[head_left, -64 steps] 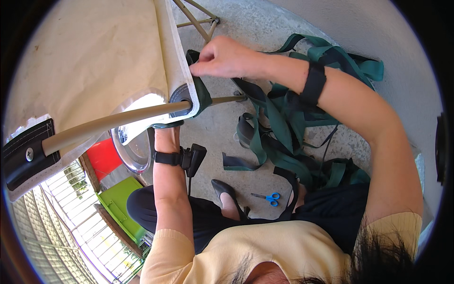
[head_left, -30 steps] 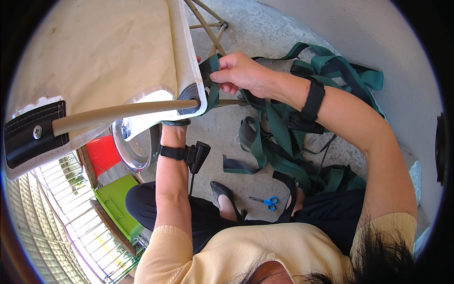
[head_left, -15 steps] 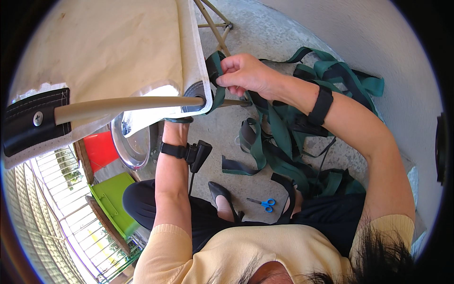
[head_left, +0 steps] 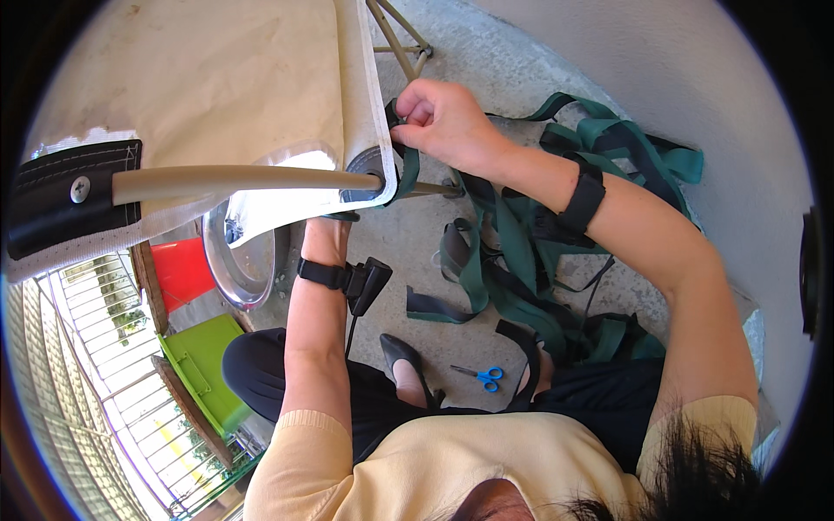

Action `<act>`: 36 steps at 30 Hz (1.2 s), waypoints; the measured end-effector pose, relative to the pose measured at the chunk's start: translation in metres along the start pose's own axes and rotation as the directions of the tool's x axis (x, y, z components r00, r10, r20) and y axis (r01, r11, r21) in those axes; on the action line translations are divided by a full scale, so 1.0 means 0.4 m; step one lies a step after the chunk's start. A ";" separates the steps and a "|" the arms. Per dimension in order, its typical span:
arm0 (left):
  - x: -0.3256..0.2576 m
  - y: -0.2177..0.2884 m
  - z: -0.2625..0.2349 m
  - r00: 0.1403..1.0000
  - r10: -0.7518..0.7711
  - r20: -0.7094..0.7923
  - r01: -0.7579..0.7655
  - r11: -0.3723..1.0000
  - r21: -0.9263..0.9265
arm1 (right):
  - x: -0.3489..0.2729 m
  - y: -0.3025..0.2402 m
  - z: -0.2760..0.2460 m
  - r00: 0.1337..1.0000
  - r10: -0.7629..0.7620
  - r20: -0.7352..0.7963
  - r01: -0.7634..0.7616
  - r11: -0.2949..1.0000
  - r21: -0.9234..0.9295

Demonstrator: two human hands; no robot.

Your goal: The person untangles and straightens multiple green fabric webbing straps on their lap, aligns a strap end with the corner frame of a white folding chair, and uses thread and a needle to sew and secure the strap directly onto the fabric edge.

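Right hand (head_left: 445,126): just right of the large cream fabric sheet with white edging (head_left: 200,87); thumb and forefinger pinched on a flat dark green woven strip (head_left: 409,169), other fingers curled inward. Strip location: along the right edge of the sheet's near right corner, beside a rounded black stitched patch (head_left: 369,163).

Left hand: hidden beneath the sheet; state of fingers impossible to tell. Left forearm (head_left: 317,334): extended from the near side, boxy black device (head_left: 369,286) strapped at the wrist.

Tan metal tube (head_left: 252,180): across the near part of the sheet, from a black screwed sleeve (head_left: 74,195) at left to the patch.

Tangled dark green and black webbing (head_left: 512,260): heaped at right on the grey concrete floor (head_left: 373,247).

Blue-handled scissors (head_left: 491,376): near, on the floor, between black low-cut shoes (head_left: 400,349).

Silver-rimmed round basin (head_left: 239,291), red flat-sided object (head_left: 181,273), bright green panel (head_left: 201,373): left.
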State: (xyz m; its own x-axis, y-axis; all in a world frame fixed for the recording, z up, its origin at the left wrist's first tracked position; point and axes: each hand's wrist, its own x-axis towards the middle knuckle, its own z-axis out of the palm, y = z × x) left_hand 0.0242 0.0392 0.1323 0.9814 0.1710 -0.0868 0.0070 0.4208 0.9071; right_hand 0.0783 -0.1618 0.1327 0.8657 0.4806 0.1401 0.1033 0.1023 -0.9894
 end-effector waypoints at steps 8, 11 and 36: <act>-0.007 -0.011 -0.035 0.996 0.057 -0.073 -0.054 0.997 0.050 | -0.023 -0.025 -0.004 0.995 -0.002 -0.100 -0.012 0.990 -0.141; -0.008 -0.022 -0.048 0.991 0.083 -0.104 -0.076 0.994 0.077 | -0.018 -0.035 -0.025 0.984 -0.174 0.036 0.178 0.957 -0.230; -0.005 -0.093 -0.098 0.938 0.248 -0.243 -0.157 0.928 0.338 | -0.017 -0.047 -0.059 0.906 -0.363 0.217 0.420 0.713 -0.562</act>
State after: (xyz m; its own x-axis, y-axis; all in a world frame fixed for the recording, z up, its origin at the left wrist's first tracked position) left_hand 0.0145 0.0582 0.0824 0.8759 0.4806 0.0433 -0.0832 0.0620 0.9946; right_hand 0.0821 -0.1876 0.1495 0.6411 0.5871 0.4944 0.7120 -0.2145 -0.6686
